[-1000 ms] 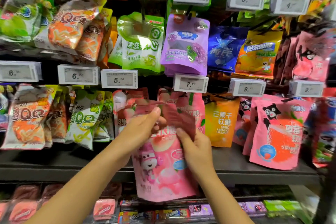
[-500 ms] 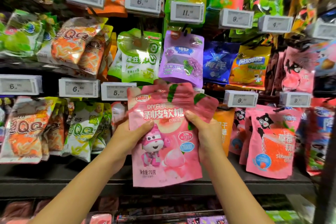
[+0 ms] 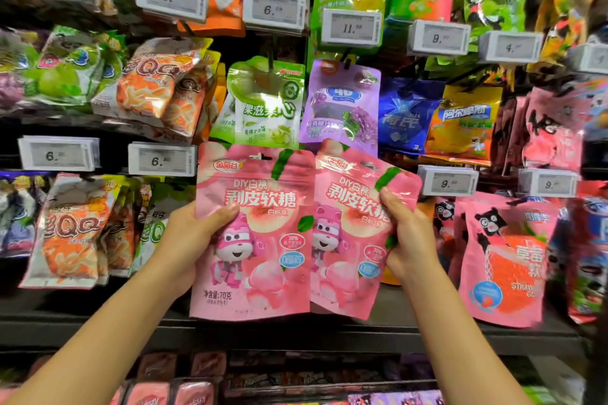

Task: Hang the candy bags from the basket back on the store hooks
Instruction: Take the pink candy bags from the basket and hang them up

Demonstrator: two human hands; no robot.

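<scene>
Two pink peach candy bags are held side by side before the hooks: one is pinched in the left hand, the other in the right hand. Half a second earlier a single stack was seen. The hooks behind are hidden by the bags

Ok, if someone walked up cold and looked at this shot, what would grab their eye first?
Probably the two matching pink peach candy bags held up side by side at centre, the left bag pinched in the left hand and the right bag in the right hand. Behind them, a wall of bright hanging candy bags fills the frame, with white price tags clipped in rows, including an 11-something above centre.
</scene>
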